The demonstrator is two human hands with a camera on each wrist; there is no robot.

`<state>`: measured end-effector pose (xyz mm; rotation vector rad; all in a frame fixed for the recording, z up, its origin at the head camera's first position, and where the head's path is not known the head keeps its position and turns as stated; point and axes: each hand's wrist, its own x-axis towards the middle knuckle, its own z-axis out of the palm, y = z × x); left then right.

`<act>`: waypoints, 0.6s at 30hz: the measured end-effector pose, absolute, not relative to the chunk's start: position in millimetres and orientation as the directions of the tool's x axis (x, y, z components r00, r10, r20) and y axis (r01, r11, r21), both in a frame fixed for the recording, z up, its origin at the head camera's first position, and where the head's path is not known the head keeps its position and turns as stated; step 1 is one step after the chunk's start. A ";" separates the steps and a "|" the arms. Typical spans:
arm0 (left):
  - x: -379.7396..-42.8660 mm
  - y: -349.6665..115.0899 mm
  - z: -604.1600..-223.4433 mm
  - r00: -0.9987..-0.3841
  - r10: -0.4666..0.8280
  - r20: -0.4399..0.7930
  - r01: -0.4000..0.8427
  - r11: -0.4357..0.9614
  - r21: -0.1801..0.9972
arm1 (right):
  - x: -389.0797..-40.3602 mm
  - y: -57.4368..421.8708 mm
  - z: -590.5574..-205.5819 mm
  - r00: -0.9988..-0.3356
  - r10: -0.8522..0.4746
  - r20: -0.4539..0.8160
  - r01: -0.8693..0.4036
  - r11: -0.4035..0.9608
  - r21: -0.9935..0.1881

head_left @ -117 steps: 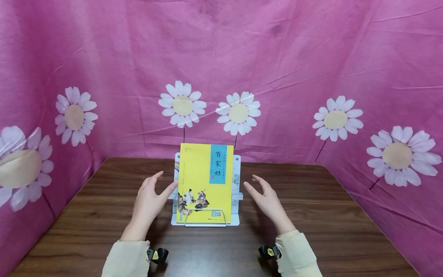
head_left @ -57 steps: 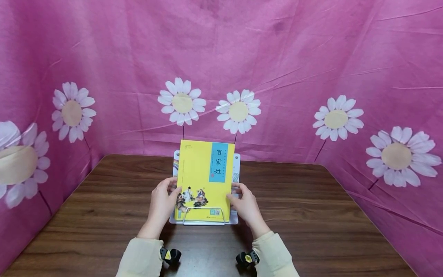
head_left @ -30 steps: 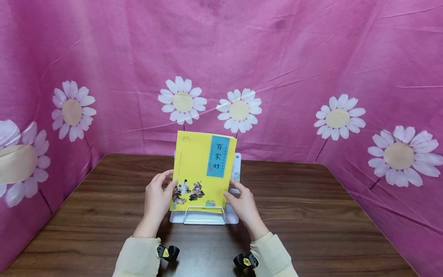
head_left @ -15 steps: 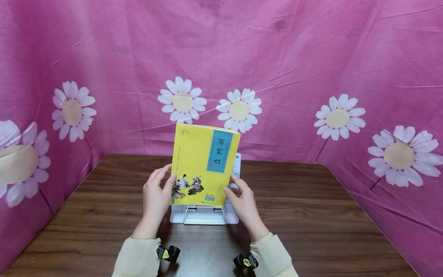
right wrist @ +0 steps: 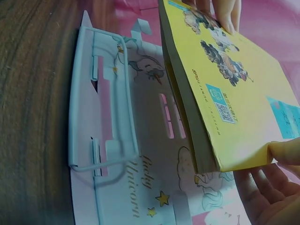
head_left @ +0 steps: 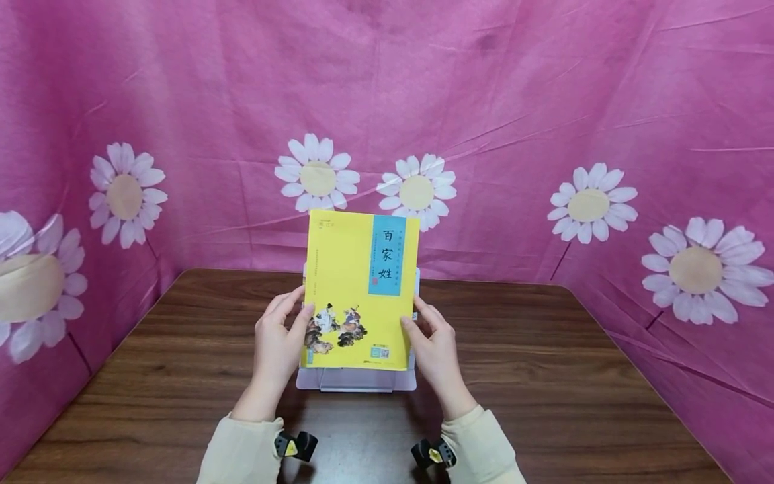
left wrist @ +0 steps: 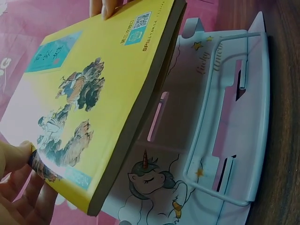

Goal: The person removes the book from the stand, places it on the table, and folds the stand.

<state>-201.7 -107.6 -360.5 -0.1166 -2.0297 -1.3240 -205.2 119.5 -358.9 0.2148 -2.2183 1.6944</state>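
Between both hands is a yellow book (head_left: 351, 269) with a blue title panel and a small painted scene. My left hand (head_left: 278, 336) grips its left edge, thumb on the cover and fingers behind. On the opposite edge my right hand (head_left: 438, 343) holds it the same way. Behind and below the book stands a white book stand (head_left: 369, 382) with a unicorn print, mostly hidden in the head view. Both wrist views show the book's lower edge raised clear of the stand's wire retainer (left wrist: 206, 103) and its backplate (right wrist: 145, 108).
The stand rests on a dark wood-grain table (head_left: 532, 376). A pink cloth (head_left: 496, 87) printed with white daisies hangs round the back and sides of the table.
Both hands first stood apart from the book, then took its side edges. They have lifted it out of the stand's wire retainer; since half a second ago it has straightened and come nearer.
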 end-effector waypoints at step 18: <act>-200.7 -94.5 -363.6 -0.771 -0.257 0.583 0.442 0.443 0.780 | -204.3 135.3 -345.7 -0.942 0.136 0.307 -0.252 0.320 -0.913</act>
